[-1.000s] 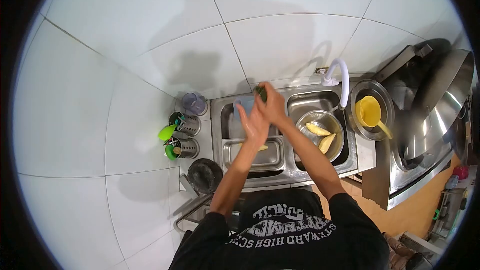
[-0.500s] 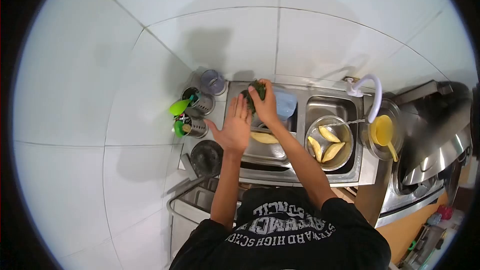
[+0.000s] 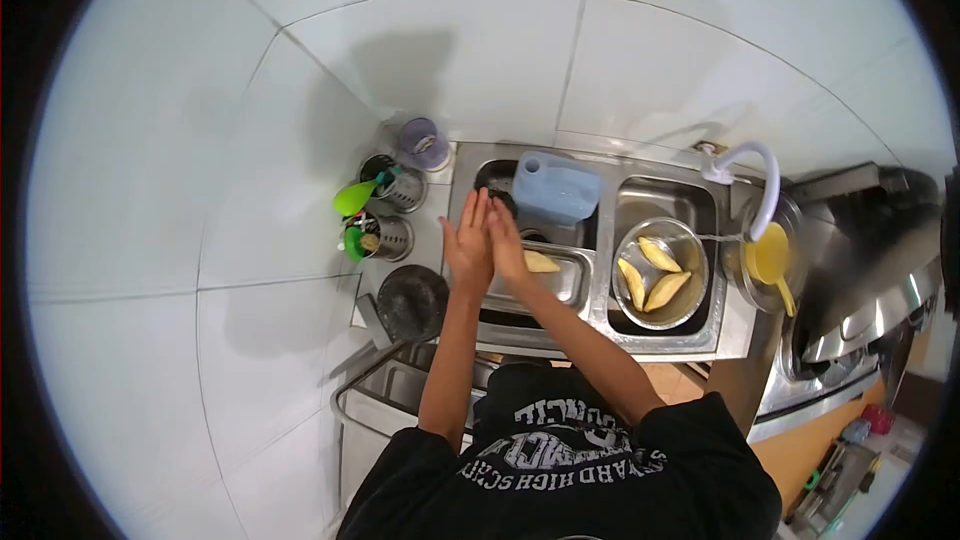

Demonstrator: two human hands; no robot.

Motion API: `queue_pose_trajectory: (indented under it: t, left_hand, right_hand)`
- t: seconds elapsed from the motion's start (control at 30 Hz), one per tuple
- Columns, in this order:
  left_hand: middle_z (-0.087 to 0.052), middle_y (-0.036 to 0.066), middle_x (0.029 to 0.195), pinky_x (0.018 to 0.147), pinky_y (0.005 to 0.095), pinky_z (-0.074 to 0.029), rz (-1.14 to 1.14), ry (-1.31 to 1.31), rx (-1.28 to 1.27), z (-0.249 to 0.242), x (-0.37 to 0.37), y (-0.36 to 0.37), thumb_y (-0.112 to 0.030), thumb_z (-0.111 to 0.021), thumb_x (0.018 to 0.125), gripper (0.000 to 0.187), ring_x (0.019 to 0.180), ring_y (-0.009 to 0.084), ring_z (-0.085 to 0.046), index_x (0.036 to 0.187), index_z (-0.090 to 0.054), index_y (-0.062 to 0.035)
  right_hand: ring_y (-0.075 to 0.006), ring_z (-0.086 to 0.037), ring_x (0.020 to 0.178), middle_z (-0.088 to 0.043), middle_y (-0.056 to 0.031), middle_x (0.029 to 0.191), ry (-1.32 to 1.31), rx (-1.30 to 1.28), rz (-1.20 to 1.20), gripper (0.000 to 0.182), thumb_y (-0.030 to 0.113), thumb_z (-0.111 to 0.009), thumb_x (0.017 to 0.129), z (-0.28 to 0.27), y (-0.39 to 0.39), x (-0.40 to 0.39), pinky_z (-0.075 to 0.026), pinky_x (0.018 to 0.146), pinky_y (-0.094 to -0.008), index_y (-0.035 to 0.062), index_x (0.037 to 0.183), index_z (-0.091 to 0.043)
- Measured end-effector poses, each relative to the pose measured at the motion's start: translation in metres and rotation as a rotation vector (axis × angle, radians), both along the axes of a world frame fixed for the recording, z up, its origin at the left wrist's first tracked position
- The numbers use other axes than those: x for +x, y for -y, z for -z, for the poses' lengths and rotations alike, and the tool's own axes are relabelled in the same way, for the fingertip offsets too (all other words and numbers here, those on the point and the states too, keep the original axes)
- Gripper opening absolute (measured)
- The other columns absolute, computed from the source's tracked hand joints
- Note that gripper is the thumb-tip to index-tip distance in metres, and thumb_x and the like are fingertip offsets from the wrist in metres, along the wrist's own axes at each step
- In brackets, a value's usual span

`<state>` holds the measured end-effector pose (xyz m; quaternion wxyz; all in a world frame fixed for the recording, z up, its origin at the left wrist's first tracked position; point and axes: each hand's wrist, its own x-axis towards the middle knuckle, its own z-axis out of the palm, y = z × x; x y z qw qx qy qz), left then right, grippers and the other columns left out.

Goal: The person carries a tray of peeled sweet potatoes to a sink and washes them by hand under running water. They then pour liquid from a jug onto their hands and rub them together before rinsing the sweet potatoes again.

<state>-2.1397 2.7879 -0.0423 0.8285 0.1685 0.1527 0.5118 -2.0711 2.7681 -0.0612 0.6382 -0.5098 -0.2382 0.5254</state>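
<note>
My left hand (image 3: 468, 248) is over the left sink, palm showing and fingers stretched out. My right hand (image 3: 508, 250) lies against its side, fingers straight and pointing the same way. Just past the fingertips is a dark lump (image 3: 505, 202), partly covered by the fingers. Below the hands a steel tray (image 3: 568, 285) sits across the left basin with a peeled yellow banana (image 3: 541, 262) in it, half hidden by my right hand. A blue plastic jug (image 3: 556, 190) lies behind them in the basin.
In the right basin a steel bowl (image 3: 703, 285) holds several peeled bananas (image 3: 667, 290), with water running in from the white faucet (image 3: 768, 180). A yellow dipper (image 3: 768, 255) rests in a pot at right. Utensil holders (image 3: 392, 238) and a dark pan (image 3: 412, 304) stand at left.
The dark green bunch has left my right hand's grip. My right hand has come down and in against my left, its fingers now straight. The camera view has shifted slightly.
</note>
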Motion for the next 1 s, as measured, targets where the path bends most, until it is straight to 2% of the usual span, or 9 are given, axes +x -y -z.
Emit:
queue_pose_trajectory:
  t: [0.1,0.23,0.47,0.5,0.67,0.77,0.8,0.93,1.0]
  left_hand:
    - [-0.017,0.010,0.153,0.114,0.0341,-0.008,0.066,-0.403,0.335,0.011,0.050,0.013,-0.052,-0.016,0.098,0.069,0.140,0.0226,-0.016,0.146,-0.017,-0.0023]
    - [-0.013,0.008,0.154,0.114,0.0338,-0.004,0.360,-0.590,0.420,-0.041,0.120,0.100,-0.048,-0.012,0.100,0.065,0.142,0.0217,-0.010,0.147,-0.015,-0.0032]
    - [-0.008,0.007,0.155,0.114,0.0344,-0.002,0.383,-0.611,0.601,-0.036,0.201,0.114,-0.053,-0.018,0.098,0.069,0.142,0.0202,-0.003,0.148,-0.011,-0.0053]
    - [-0.005,0.011,0.155,0.114,0.0340,-0.003,0.490,-0.585,0.247,-0.031,0.212,0.132,-0.052,-0.026,0.097,0.070,0.142,0.0229,-0.002,0.149,-0.007,-0.0075]
    - [-0.010,0.011,0.154,0.114,0.0330,-0.004,0.510,-0.623,0.394,0.011,0.277,0.177,-0.052,-0.029,0.097,0.072,0.142,0.0226,-0.006,0.148,-0.011,-0.0049]
    - [-0.018,0.012,0.152,0.113,0.0321,-0.009,0.482,-0.603,0.115,0.051,0.312,0.129,-0.054,-0.031,0.095,0.074,0.141,0.0223,-0.013,0.148,-0.013,-0.0050]
    - [-0.020,0.012,0.151,0.113,0.0318,-0.012,0.413,-0.499,-0.007,0.038,0.317,0.124,-0.055,-0.032,0.095,0.075,0.140,0.0220,-0.016,0.147,-0.014,-0.0047]
    - [-0.023,0.007,0.151,0.113,0.0313,-0.010,0.434,-0.788,0.472,0.005,0.357,0.151,-0.043,-0.035,0.097,0.062,0.139,0.0207,-0.020,0.146,-0.024,-0.0081]
    - [-0.021,0.008,0.152,0.113,0.0313,-0.010,0.511,-0.755,0.224,-0.002,0.353,0.144,-0.042,-0.033,0.098,0.060,0.140,0.0209,-0.019,0.146,-0.024,-0.0079]
  right_hand:
    - [-0.0278,-0.013,0.141,-0.015,-0.0172,0.152,0.601,0.229,-0.014,0.063,0.038,-0.033,0.100,-0.067,0.062,0.013,-0.012,0.114,-0.0357,-0.0006,0.146,-0.015]
    - [-0.0231,-0.007,0.142,-0.009,-0.0107,0.154,0.386,-0.071,0.026,0.063,0.045,-0.021,0.100,-0.056,0.101,0.102,-0.005,0.114,-0.0352,0.0056,0.148,-0.007]
    - [-0.0241,-0.006,0.142,-0.010,-0.0142,0.153,0.587,0.294,0.096,0.067,0.049,-0.018,0.099,-0.128,0.168,0.167,-0.004,0.114,-0.0338,0.0029,0.148,-0.007]
    - [-0.0237,-0.007,0.142,-0.012,-0.0139,0.153,0.465,0.204,0.136,0.067,0.049,-0.019,0.099,-0.113,0.167,0.194,-0.005,0.114,-0.0335,0.0029,0.147,-0.009]
    - [-0.0221,-0.014,0.141,-0.020,-0.0124,0.151,-0.235,-0.244,0.336,0.067,0.050,-0.022,0.099,-0.020,0.148,0.290,-0.009,0.114,-0.0317,0.0031,0.146,-0.018]
    - [-0.0218,-0.029,0.131,-0.032,-0.0092,0.144,-0.085,-0.122,0.181,0.061,0.048,-0.025,0.099,-0.030,0.161,0.273,-0.019,0.110,-0.0339,0.0100,0.147,-0.022]
    - [-0.0229,-0.014,0.140,-0.020,-0.0110,0.151,-0.024,-0.142,0.117,0.068,0.052,-0.023,0.098,-0.029,0.164,0.273,-0.010,0.114,-0.0322,0.0034,0.146,-0.018]
    - [-0.0218,-0.023,0.136,-0.024,-0.0093,0.150,-0.212,-0.028,0.219,0.067,0.055,-0.025,0.097,-0.004,0.144,0.315,-0.016,0.111,-0.0326,0.0096,0.147,-0.020]
    - [-0.0231,-0.019,0.138,-0.020,-0.0096,0.152,-0.130,-0.118,0.390,0.071,0.057,-0.024,0.096,-0.030,0.140,0.311,-0.013,0.112,-0.0333,0.0083,0.148,-0.016]
